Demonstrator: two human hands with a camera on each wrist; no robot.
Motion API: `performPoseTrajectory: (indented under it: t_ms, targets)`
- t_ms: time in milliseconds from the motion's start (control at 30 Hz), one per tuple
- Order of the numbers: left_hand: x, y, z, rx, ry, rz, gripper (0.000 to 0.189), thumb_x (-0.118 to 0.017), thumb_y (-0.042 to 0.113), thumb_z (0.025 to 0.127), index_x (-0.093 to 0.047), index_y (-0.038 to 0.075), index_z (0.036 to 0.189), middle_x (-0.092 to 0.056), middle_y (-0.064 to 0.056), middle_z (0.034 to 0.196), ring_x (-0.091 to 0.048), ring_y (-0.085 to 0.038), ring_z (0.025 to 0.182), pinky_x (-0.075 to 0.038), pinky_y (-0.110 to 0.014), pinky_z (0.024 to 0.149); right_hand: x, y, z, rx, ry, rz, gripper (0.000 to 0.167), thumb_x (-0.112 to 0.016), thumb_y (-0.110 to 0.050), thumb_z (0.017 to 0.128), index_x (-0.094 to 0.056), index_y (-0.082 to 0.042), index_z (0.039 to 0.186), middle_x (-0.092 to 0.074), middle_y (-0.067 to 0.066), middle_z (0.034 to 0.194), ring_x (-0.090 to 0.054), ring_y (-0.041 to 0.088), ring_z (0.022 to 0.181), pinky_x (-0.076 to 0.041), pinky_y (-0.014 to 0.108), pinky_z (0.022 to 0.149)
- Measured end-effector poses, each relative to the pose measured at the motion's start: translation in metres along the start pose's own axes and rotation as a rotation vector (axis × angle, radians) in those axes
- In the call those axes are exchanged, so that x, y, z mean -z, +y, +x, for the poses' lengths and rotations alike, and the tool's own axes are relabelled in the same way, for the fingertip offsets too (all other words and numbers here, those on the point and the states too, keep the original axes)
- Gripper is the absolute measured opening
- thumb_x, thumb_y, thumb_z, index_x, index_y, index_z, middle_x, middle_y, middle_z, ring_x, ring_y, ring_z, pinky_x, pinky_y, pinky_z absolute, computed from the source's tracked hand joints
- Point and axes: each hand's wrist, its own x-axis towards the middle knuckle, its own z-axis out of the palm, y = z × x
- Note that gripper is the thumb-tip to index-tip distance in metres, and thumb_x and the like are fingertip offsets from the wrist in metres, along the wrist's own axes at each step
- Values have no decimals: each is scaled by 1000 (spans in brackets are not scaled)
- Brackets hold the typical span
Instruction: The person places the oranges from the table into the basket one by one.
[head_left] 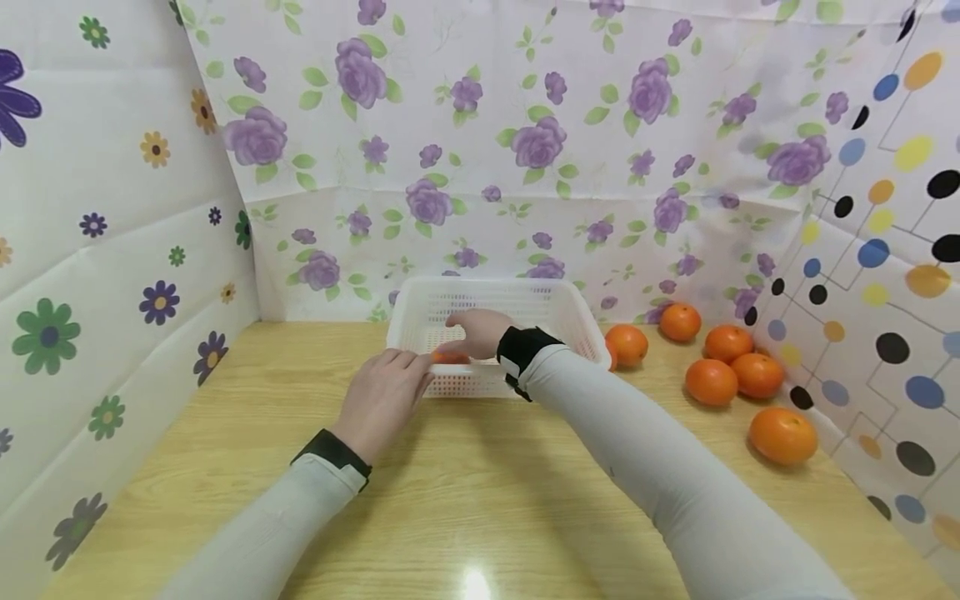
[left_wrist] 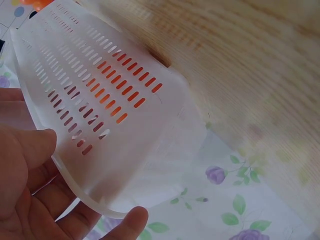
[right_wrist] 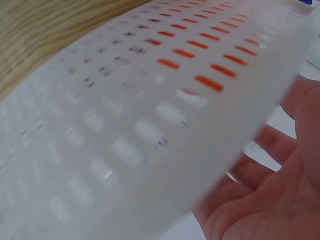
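A white plastic basket [head_left: 472,385] with slotted walls stands against the back of the table. At its front left corner, my left hand [head_left: 384,398] holds the rim, the thumb on the front wall and fingers beyond the edge. My right hand [head_left: 483,332] reaches over the front rim into the basket, its fingers spread apart with no fruit between them. Just below those fingers lies an orange fruit [head_left: 452,357], mostly hidden by the front wall and hands. Its colour shows through the slots in both wrist views. In the right wrist view the palm [right_wrist: 270,200] is behind the rim.
Right of the basket, several orange fruits lie on the wooden table, one [head_left: 627,345] close to the basket wall and another [head_left: 783,436] nearest me. Patterned sheets [head_left: 465,150] wall in the back and both sides.
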Motion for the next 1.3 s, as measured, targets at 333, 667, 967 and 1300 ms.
performPoseTrajectory:
  t_ms: [333,667,967,1300]
  targets:
    - [0,-1,-1,2,-16,0,25,-75,24,109,-75,8,129,-78,-9,119,-71,-31,114,-60,-50,104,18,19,-32,64,147,-56,74,-63,-56,111,-43,-17,171,-44,15,172,-39,36,160,-38,55,128]
    - [0,0,-3,7,-21,0,29,-75,24,109,-75,7,132,-77,-9,120,-70,-30,115,-60,-49,104,37,38,-68,95,208,-54,79,-63,-53,111,-35,-12,173,-34,21,176,-29,40,164,-28,55,133]
    - [-5,3,-2,-6,-4,-32,30,-77,24,108,-75,6,132,-78,-9,119,-70,-30,115,-60,-49,104,43,66,-95,130,262,-69,80,-64,-51,112,-36,-8,172,-34,23,175,-32,44,162,-27,57,133]
    - [-2,-1,-1,-15,-17,-41,28,-76,22,108,-74,4,130,-77,-12,119,-70,-32,114,-60,-50,104,55,81,-132,108,294,-53,75,-67,-39,113,-36,-4,171,-35,26,174,-33,47,160,-25,62,132]
